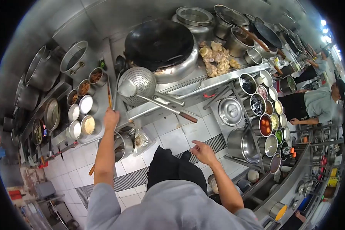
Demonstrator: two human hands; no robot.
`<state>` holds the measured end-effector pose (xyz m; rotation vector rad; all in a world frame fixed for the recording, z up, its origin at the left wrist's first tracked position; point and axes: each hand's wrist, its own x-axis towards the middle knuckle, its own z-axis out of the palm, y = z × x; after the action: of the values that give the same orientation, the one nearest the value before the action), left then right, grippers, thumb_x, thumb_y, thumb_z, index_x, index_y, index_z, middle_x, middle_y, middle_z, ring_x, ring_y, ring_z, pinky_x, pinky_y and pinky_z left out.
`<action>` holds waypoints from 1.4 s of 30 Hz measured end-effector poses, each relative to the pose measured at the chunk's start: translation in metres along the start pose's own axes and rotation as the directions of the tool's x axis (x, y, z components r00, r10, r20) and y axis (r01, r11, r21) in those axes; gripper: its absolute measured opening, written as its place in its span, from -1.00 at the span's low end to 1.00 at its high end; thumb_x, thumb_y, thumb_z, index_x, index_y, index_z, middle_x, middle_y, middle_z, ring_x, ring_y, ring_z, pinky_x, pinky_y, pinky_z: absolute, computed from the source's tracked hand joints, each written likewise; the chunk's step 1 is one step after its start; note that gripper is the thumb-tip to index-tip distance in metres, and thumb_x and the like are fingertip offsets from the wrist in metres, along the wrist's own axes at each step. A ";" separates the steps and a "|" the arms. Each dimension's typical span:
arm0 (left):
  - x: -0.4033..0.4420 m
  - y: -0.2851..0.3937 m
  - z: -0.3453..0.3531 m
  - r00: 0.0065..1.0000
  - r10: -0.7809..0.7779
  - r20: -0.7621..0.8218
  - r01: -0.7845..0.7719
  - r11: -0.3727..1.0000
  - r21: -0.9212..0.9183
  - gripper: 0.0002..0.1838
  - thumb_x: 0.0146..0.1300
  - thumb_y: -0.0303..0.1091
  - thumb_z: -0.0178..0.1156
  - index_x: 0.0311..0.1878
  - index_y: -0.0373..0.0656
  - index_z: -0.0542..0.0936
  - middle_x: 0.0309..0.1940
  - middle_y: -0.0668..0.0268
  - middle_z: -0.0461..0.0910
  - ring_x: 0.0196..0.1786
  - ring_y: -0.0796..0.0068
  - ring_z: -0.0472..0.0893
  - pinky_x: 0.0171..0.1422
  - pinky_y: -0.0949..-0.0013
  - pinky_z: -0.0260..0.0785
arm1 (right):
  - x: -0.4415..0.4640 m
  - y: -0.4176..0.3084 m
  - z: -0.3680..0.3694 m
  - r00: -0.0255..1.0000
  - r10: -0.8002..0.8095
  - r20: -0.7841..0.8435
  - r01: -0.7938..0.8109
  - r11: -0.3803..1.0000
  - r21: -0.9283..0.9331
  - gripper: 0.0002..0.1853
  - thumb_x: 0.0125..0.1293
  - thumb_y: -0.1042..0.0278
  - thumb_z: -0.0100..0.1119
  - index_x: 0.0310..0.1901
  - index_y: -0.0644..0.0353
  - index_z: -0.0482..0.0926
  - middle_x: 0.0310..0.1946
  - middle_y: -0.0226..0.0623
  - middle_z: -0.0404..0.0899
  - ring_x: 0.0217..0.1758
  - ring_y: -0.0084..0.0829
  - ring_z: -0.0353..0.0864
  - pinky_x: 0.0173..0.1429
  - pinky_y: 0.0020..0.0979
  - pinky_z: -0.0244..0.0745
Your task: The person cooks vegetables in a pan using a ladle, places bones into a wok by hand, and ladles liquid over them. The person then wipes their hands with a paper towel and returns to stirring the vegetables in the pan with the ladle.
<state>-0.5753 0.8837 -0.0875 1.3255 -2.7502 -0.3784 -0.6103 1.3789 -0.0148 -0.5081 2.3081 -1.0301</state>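
My left hand (111, 118) is closed at the counter's edge around the lower end of a long, thin, brown stick-like handle (109, 94); its far end is hard to make out. Right beside it lies a metal ladle (120, 63), its handle running down towards the same hand. A perforated strainer (140, 82) rests in front of the large black wok (161, 44), with a wooden-handled scoop (128, 88) lying across it. Over the floor, my right hand (203, 152) hangs with bent fingers apart and nothing visible in them.
Cooked meat pieces (216, 59) lie right of the wok. Seasoning pots (89, 125) stand on the left counter. Several ingredient containers (265, 125) line the right rack, near a lidded pot (230, 110). A bin-like pot (122, 145) stands below. Co-workers (318, 101) are at the far right.
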 end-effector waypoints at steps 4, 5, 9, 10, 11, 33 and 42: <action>0.021 0.001 -0.031 0.999 0.034 -0.010 -0.034 0.995 -0.092 -0.62 0.21 -0.17 0.11 -0.14 -0.37 0.49 -0.27 -0.20 0.61 -0.17 -0.18 0.62 -0.05 -0.04 0.45 | 0.028 -0.021 -0.007 0.998 -0.034 0.056 0.038 0.997 -0.067 -0.57 0.24 0.21 0.22 0.09 0.26 0.55 -0.29 -0.10 0.66 -0.27 -0.15 0.66 -0.14 -0.25 0.53; 0.026 0.000 -0.038 0.998 0.060 -0.019 -0.062 0.987 -0.150 -0.62 0.20 -0.17 0.11 -0.21 -0.38 0.50 -0.36 -0.19 0.60 -0.22 -0.18 0.62 -0.08 -0.05 0.44 | 0.031 -0.032 -0.009 0.996 -0.063 0.070 0.066 0.997 -0.038 -0.58 0.24 0.23 0.22 0.08 0.26 0.55 -0.29 -0.11 0.66 -0.28 -0.16 0.66 -0.14 -0.26 0.53; 0.012 -0.005 -0.051 0.989 0.086 -0.122 -0.109 0.974 -0.198 -0.65 0.21 -0.18 0.15 -0.28 -0.39 0.51 -0.45 -0.16 0.60 -0.29 -0.18 0.63 -0.15 -0.05 0.43 | 0.035 -0.075 -0.012 0.984 -0.173 0.051 0.172 0.984 0.037 -0.62 0.27 0.25 0.22 0.07 0.24 0.57 -0.31 -0.14 0.65 -0.31 -0.24 0.65 -0.15 -0.32 0.53; -0.001 0.007 -0.061 0.990 0.073 -0.125 -0.097 0.975 -0.201 -0.65 0.21 -0.18 0.15 -0.28 -0.39 0.51 -0.45 -0.16 0.60 -0.29 -0.18 0.63 -0.15 -0.05 0.43 | 0.036 -0.087 -0.014 0.981 -0.192 0.026 0.189 0.978 0.086 -0.63 0.27 0.23 0.23 0.06 0.22 0.57 -0.32 -0.15 0.65 -0.33 -0.27 0.64 -0.16 -0.34 0.53; -0.019 0.027 -0.081 0.994 0.018 -0.109 -0.045 0.968 -0.248 -0.68 0.22 -0.22 0.15 -0.26 -0.38 0.51 -0.45 -0.16 0.60 -0.30 -0.17 0.63 -0.16 -0.04 0.43 | 0.041 -0.101 -0.015 0.981 -0.190 0.037 0.183 0.973 0.143 -0.63 0.28 0.20 0.23 0.06 0.19 0.58 -0.33 -0.17 0.64 -0.33 -0.30 0.63 -0.16 -0.36 0.52; -0.185 0.310 -0.114 0.734 0.660 0.162 -0.210 0.446 -0.870 -0.34 0.20 -0.28 0.30 0.35 -0.17 0.31 0.14 0.08 0.43 0.09 0.17 0.52 0.24 0.29 0.33 | 0.508 -0.056 -0.292 0.777 -0.177 -0.604 0.193 0.980 -0.039 -0.88 0.24 0.44 0.03 -0.38 0.30 0.46 -0.66 -0.24 0.45 -0.71 -0.35 0.43 -0.64 -0.32 0.34; -0.334 0.231 0.006 0.890 -0.087 0.447 0.403 0.607 -0.685 -0.62 0.20 -0.42 0.30 0.09 -0.23 0.54 -0.28 0.18 0.65 -0.18 0.44 0.64 -0.06 0.42 0.49 | 0.600 -0.067 -0.386 0.978 0.089 0.191 -0.211 0.449 0.868 -0.84 0.38 0.45 -0.01 -0.18 0.40 0.45 -0.60 -0.34 0.41 -0.59 -0.48 0.45 -0.61 -0.50 0.34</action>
<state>-0.5429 1.2834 -0.0204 1.4401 -2.0949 -1.7606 -1.3073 1.2275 0.0492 0.0913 1.3350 -1.8439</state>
